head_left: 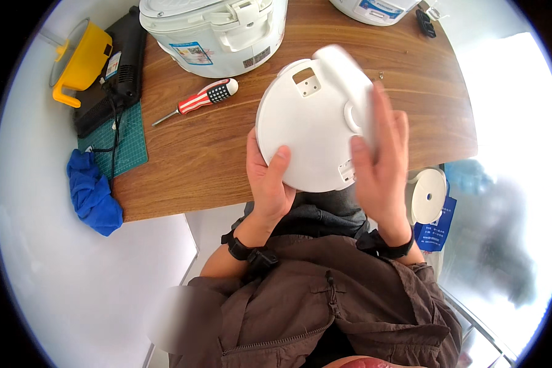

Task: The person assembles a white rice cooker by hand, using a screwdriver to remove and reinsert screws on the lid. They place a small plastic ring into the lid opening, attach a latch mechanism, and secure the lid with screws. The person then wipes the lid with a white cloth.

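Observation:
In front of me, above the table's near edge, I hold up a round white plastic disc (pixel 300 132) with a rectangular cut-out near its top and a small slotted recess at its lower right. My left hand (pixel 270 178) grips its lower left rim, the thumb lying on the flat face. Along the right side of the disc runs a long curved white plastic piece (pixel 343 70), blurred by motion. My right hand (pixel 380 162) closes on that piece from the right, with the fingers behind it. Whether the two parts are joined cannot be seen.
A screwdriver (pixel 196 102) with a striped handle lies left on the wooden table (pixel 196 159). Behind stand a white lidded appliance (pixel 227 43) and another white container (pixel 374 9). Far left are a yellow pot (pixel 86 58), a black device (pixel 126 67), a green mat (pixel 129 144) and a blue cloth (pixel 95 193).

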The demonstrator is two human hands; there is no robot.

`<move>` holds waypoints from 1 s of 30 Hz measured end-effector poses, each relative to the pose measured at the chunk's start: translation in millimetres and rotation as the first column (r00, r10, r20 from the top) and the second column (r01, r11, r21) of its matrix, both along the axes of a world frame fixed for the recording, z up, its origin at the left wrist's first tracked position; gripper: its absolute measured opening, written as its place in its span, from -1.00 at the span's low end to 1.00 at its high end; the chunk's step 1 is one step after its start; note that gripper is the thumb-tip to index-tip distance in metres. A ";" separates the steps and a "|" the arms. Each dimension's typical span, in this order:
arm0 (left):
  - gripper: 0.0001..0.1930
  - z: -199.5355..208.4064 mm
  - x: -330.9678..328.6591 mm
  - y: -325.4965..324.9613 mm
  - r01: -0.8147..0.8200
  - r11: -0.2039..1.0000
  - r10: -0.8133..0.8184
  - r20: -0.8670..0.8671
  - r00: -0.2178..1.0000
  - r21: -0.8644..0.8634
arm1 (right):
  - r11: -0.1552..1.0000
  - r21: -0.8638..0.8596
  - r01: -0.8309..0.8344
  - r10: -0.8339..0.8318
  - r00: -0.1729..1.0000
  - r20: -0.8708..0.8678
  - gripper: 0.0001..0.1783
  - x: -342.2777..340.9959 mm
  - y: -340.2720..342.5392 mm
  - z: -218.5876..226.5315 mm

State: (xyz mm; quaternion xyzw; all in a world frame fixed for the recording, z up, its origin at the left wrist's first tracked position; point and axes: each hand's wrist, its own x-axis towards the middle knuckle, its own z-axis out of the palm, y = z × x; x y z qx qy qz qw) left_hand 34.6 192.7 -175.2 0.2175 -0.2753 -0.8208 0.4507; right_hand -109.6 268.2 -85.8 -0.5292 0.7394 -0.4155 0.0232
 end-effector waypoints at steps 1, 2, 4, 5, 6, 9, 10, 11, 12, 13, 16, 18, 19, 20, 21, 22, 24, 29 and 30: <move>-0.43 -0.1 0.0 -1.1 0.013 1.000 -0.013 0.001 1.000 0.004 | 0.997 -0.077 0.010 -0.003 0.996 0.093 -0.26 -4.9 -2.0 3.9; -0.44 0.1 0.1 -2.7 0.025 1.000 -0.025 0.001 1.000 0.008 | 0.988 -0.152 0.027 0.002 0.983 0.186 -0.28 -12.0 -5.5 6.5; -0.44 1.9 -1.6 -4.1 0.043 0.999 -0.043 -0.002 0.999 0.029 | 0.978 -0.206 0.016 0.003 0.996 0.093 -0.34 -26.2 -3.9 18.3; -0.45 4.4 -2.4 -5.6 0.046 0.998 -0.046 -0.007 0.999 0.045 | 0.983 -0.181 -0.018 0.001 0.996 -0.094 -0.38 -34.0 -1.8 29.0; -0.45 5.6 -2.8 -7.0 0.048 0.997 -0.048 -0.011 0.999 0.061 | 0.988 -0.149 -0.047 0.004 0.961 -0.277 -0.42 -40.8 -0.5 38.3; -0.44 4.3 -2.5 -10.6 0.078 0.994 -0.078 -0.005 0.997 0.070 | 0.959 -0.088 -0.269 0.162 0.778 -0.607 -0.48 -54.1 -1.4 50.2; -0.44 2.9 -3.0 -11.3 0.083 0.994 -0.083 0.000 0.997 0.070 | 0.953 -0.111 -0.282 0.138 0.730 -0.669 -0.51 -53.6 -2.2 46.9; -0.44 3.4 -3.3 -11.6 0.086 0.993 -0.086 -0.001 0.996 0.076 | 0.947 -0.135 -0.292 0.107 0.680 -0.726 -0.54 -53.5 -3.2 43.6; -0.44 4.9 -3.7 -12.1 0.089 0.993 -0.089 -0.001 0.996 0.081 | 0.949 -0.204 -0.241 0.020 0.691 -0.723 -0.54 -47.8 -0.6 36.0; -0.44 4.9 -2.4 -10.9 0.089 0.992 -0.089 0.001 0.996 0.093 | 0.960 -0.174 -0.221 0.024 0.682 -0.731 -0.53 -52.1 6.0 32.9; -0.43 1.0 -1.0 -13.3 0.107 0.990 -0.107 -0.005 0.994 0.095 | 0.977 -0.056 -0.205 0.104 0.689 -0.717 -0.48 -69.8 20.5 26.9; -0.44 1.4 -1.0 -11.3 0.105 0.989 -0.106 0.000 0.994 0.108 | 0.967 -0.070 -0.244 0.153 0.781 -0.606 -0.47 -75.1 22.6 18.7; -0.44 2.5 -1.6 -12.5 0.102 0.989 -0.103 0.003 0.995 0.104 | 0.960 -0.088 -0.265 0.176 0.820 -0.545 -0.47 -77.2 20.0 15.7; -0.45 2.3 -1.6 -12.6 0.104 0.989 -0.105 0.000 0.995 0.106 | 0.958 -0.124 -0.257 0.180 0.881 -0.438 -0.47 -71.1 17.7 13.6; -0.45 1.5 -1.6 -12.4 0.106 0.988 -0.107 -0.003 0.994 0.108 | 0.956 -0.160 -0.245 0.184 0.928 -0.324 -0.47 -66.3 14.9 12.9; -0.46 1.2 -1.9 -12.8 0.106 0.988 -0.106 -0.009 0.994 0.108 | 0.947 -0.156 -0.280 0.238 0.940 -0.247 -0.47 -65.9 12.8 10.2; -0.47 2.2 -1.3 -12.2 0.105 0.987 -0.105 -0.001 0.994 0.118 | 0.937 -0.128 -0.324 0.302 0.939 -0.166 -0.48 -58.1 11.8 2.6; -0.48 3.5 -1.8 -11.8 0.099 0.985 -0.099 -0.010 0.995 0.138 | 0.894 -0.139 -0.426 0.396 0.897 -0.199 -0.42 -48.5 10.4 -21.7; -0.48 3.3 -1.5 -11.9 0.108 0.983 -0.107 -0.018 0.994 0.145 | 0.891 -0.145 -0.431 0.392 0.890 -0.235 -0.42 -49.6 10.1 -25.6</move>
